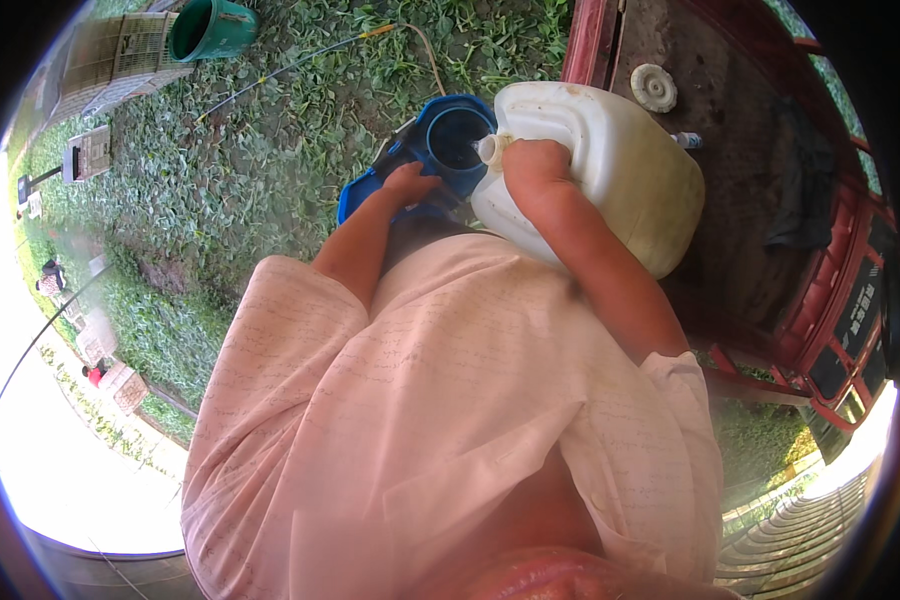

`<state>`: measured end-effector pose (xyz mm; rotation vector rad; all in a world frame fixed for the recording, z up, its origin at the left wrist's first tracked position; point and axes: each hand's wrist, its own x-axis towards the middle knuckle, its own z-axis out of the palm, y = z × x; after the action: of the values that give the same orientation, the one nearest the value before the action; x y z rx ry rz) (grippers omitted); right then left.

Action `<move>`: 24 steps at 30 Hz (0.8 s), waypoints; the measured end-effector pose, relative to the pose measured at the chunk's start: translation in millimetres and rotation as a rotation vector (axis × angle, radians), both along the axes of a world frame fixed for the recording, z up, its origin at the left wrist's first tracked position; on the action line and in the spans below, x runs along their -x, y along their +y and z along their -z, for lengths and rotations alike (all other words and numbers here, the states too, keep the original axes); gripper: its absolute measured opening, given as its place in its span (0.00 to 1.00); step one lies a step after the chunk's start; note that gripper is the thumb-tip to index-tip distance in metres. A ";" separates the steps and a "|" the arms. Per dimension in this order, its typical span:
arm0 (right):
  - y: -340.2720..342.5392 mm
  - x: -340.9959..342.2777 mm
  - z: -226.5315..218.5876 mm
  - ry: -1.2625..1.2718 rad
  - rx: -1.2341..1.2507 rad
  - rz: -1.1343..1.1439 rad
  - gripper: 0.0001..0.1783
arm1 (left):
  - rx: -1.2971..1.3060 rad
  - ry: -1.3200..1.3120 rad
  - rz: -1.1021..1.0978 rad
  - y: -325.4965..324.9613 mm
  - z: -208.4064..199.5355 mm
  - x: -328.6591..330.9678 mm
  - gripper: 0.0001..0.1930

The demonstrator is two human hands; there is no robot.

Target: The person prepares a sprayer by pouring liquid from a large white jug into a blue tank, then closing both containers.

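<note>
Bright daylight falls on leafy green ground point(270, 150) and a red-framed cart point(750, 120).

A green bucket point(216, 32) is sitting beside a pale gridded structure point(130, 48). Leafy plants point(300, 120) are covering the ground. A dark cloth point(802, 185) is lying on the red cart's bed point(745, 75).

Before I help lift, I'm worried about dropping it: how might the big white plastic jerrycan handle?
The big white plastic jerrycan probably feels bulky, being much wider than the right hand by its neck. Its smooth surface may slip. Tilted and round-cornered, it could rock.
</note>
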<state>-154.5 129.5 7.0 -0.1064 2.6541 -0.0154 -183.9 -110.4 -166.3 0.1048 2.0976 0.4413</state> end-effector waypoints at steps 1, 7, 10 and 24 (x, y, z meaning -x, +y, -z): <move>0.2 -0.2 -1.0 0.004 -0.003 -0.004 0.08 | -0.001 0.001 0.003 -0.6 1.5 -0.4 0.36; 0.4 -1.0 3.0 0.010 -0.014 0.020 0.08 | -0.012 -0.054 -0.018 4.4 -6.5 3.1 0.35; -0.3 -0.4 0.6 0.017 -0.001 0.016 0.08 | -0.025 -0.039 -0.007 1.8 -6.1 2.1 0.34; 1.3 -0.6 1.0 0.014 0.013 0.005 0.08 | -0.010 -0.006 -0.025 -0.4 -0.4 -1.5 0.33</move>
<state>-153.9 130.8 6.0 -0.1053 2.6688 -0.0340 -182.5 -110.8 -165.9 0.0833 2.0927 0.4664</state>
